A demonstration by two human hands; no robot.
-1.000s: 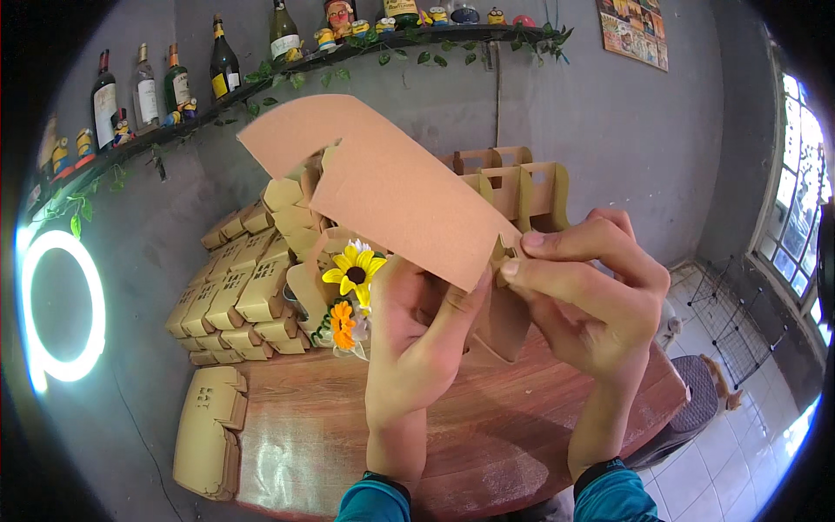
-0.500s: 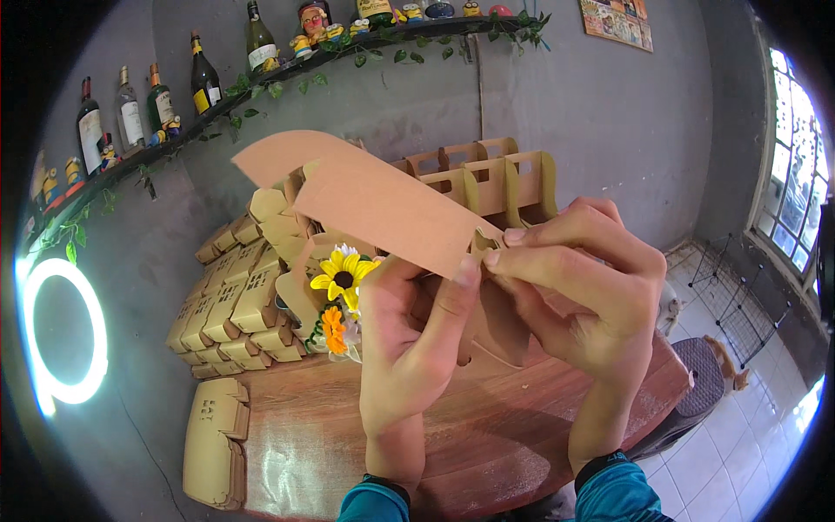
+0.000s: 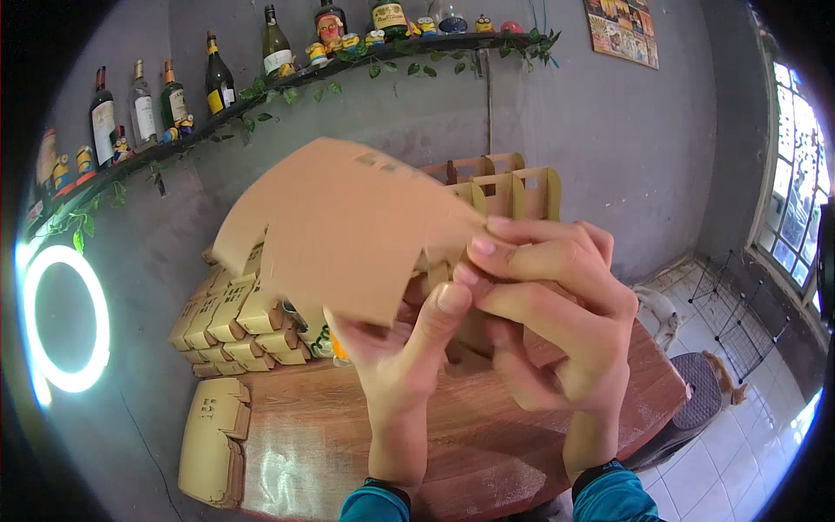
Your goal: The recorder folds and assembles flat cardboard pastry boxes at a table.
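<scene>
A brown die-cut cardboard piece (image 3: pixel 348 226) is held up in front of me above the table, its broad panel tilted and fanning to the upper left. My left hand (image 3: pixel 400 365) grips its lower edge, thumb raised against the card. With the fingertips of my right hand (image 3: pixel 557 304) I pinch a narrow folded part at its right side. The two hands nearly touch there. Behind the fingers, the lower folds of the card are partly hidden and slightly blurred.
Stacked folded cardboard boxes (image 3: pixel 228 317) and a pile of flat cardboard blanks (image 3: pixel 209 439) occupy the left of the wooden table (image 3: pixel 300 452). Cardboard carriers (image 3: pixel 541 191) stand behind. A ring light (image 3: pixel 30 322) glows at left. Beyond the table are a dark stool (image 3: pixel 691 396) and a white cat (image 3: pixel 658 313).
The cardboard has turned so its broad face shows more and covers the yellow flower behind. Both hands have shifted slightly, the right one leftward, still holding the card.
</scene>
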